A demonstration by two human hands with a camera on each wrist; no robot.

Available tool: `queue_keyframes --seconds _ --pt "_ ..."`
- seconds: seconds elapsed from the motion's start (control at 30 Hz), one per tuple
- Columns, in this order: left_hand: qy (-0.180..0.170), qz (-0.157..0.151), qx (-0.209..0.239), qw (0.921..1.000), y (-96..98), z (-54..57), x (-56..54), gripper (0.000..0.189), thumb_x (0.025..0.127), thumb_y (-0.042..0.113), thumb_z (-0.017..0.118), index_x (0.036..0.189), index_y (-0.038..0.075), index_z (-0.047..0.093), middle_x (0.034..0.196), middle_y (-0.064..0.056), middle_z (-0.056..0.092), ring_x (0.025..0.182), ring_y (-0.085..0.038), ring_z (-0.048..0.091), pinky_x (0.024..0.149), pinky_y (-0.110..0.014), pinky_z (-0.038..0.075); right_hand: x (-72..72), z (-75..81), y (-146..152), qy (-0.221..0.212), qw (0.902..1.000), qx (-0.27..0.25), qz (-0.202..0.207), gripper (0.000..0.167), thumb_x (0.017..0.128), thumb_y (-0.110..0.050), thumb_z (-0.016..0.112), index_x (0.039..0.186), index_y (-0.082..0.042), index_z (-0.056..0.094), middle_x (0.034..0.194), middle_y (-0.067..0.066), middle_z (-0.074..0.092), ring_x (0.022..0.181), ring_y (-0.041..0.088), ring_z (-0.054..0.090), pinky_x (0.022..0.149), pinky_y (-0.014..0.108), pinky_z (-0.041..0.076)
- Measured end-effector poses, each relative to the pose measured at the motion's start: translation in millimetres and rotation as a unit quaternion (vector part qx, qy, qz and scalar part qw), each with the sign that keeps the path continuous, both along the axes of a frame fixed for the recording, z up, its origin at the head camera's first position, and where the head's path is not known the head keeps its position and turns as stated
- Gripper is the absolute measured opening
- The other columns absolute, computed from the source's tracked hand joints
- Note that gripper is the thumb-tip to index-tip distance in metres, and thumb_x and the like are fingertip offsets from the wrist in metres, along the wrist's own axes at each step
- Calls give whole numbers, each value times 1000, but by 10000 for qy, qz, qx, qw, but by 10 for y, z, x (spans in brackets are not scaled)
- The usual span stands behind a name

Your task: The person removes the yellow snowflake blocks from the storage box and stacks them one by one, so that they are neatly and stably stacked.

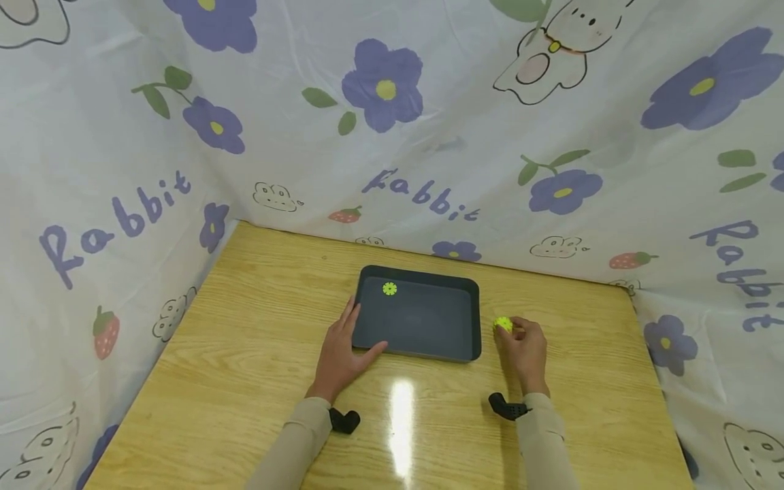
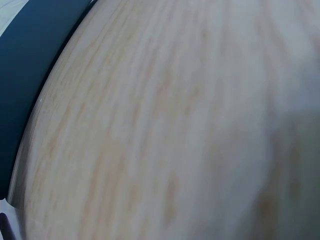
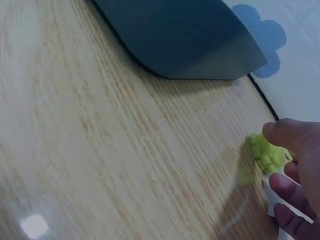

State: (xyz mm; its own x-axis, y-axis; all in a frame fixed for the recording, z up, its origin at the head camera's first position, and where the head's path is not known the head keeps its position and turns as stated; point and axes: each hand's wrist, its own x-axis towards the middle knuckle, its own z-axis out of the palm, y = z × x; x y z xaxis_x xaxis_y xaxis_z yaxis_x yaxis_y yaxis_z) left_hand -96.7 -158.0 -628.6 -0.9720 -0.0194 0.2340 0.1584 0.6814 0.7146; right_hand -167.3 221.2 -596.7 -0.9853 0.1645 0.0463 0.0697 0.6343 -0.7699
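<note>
A dark grey rectangular tray (image 1: pixel 422 320) lies on the wooden table. Inside it, near the far left corner, is a flat yellow-green notched disc (image 1: pixel 389 289). My left hand (image 1: pixel 343 354) rests against the tray's left side with straight fingers, its thumb along the near rim. To the right of the tray, my right hand (image 1: pixel 525 347) pinches a yellow-green notched piece (image 1: pixel 503 324) between thumb and fingers. In the right wrist view this piece (image 3: pixel 267 154) looks like several notched discs together, partly covered by the thumb. The left hand is not visible in the left wrist view.
The wooden table (image 1: pixel 257 306) meets a white curtain (image 1: pixel 294 136) printed with flowers and rabbits at its back and sides. A black wrist device (image 1: pixel 507 407) sits on the right wrist, another wrist device (image 1: pixel 345 420) on the left. Light glares off the table before the tray.
</note>
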Motion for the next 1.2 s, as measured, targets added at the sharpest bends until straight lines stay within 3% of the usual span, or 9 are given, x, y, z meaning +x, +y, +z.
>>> queue_keyframes --seconds 0.17,0.27,0.43,0.7,0.93,1.2 --pt "-1 5 0 10000 12 3 0 100 90 63 72 164 10 30 174 6 13 149 -36 37 120 -60 31 29 12 4 -121 9999 -87 -29 39 97 -19 76 128 4 69 123 21 60 92 29 63 67 22 49" --pt "18 11 16 10000 9 11 5 100 90 62 72 164 10 30 174 5 13 148 -36 37 119 -60 32 37 25 3 -214 9996 -159 -32 48 97 -20 75 136 5 63 128 23 57 98 33 65 74 33 56" --pt "30 -14 17 10000 1 19 9 100 90 62 72 164 9 30 174 4 14 148 -36 37 119 -59 32 41 46 -3 -190 9997 -106 -82 65 98 -25 75 149 5 50 134 25 52 105 36 64 84 47 57" --pt "26 -23 52 10000 -8 5 13 101 90 63 72 164 10 29 174 4 13 148 -35 37 121 -58 31 -119 271 -110 401 9991 53 161 61 98 -31 75 145 3 56 129 25 54 93 32 64 70 35 54" --pt "22 -42 108 9999 -41 4 26 101 90 63 72 163 7 31 174 2 14 149 -36 36 121 -59 29 -335 427 -558 615 9957 -45 692 57 97 -25 76 143 3 57 128 26 55 89 32 64 70 37 55" --pt "62 -45 88 9999 -28 19 47 100 90 64 71 163 8 32 173 5 14 149 -35 36 121 -59 30 -449 404 -1214 700 9884 24 1348 55 96 -25 78 141 1 60 125 21 57 84 27 63 74 42 56"
